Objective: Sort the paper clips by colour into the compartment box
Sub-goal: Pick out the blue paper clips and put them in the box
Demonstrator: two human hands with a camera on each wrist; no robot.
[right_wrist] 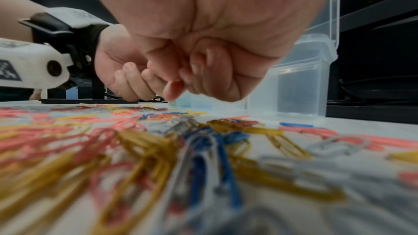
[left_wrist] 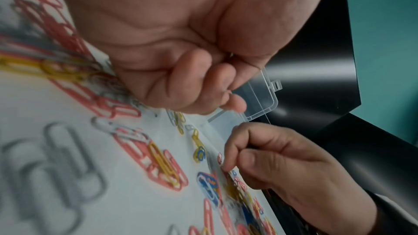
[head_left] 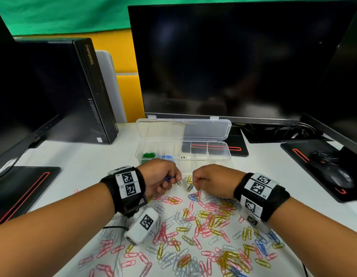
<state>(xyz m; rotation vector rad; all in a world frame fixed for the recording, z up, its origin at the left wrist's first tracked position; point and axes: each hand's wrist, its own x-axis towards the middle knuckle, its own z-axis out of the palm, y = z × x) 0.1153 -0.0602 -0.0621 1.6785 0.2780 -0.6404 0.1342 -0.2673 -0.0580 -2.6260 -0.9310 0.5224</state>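
The clear compartment box [head_left: 219, 155] stands with its lid up just beyond my hands; green clips [head_left: 148, 155] fill its leftmost cell and blue clips [head_left: 166, 156] the cell beside it. My left hand [head_left: 173, 179] pinches a few blue paper clips [head_left: 169, 178] just in front of the box. My right hand [head_left: 195, 183] is curled, thumb and forefinger together low over a small blue cluster [head_left: 193, 196]; I see no clip between them. The left wrist view shows that pinch [left_wrist: 226, 164] touching the pile. Loose pink, yellow, white and blue clips [head_left: 193, 226] cover the table.
A large dark monitor [head_left: 233, 60] rises right behind the box, its stand base [head_left: 237, 146] to the right. A black PC tower [head_left: 89, 92] stands back left. A mouse [head_left: 341, 178] and cables lie on the right. Monitor bases sit at both sides.
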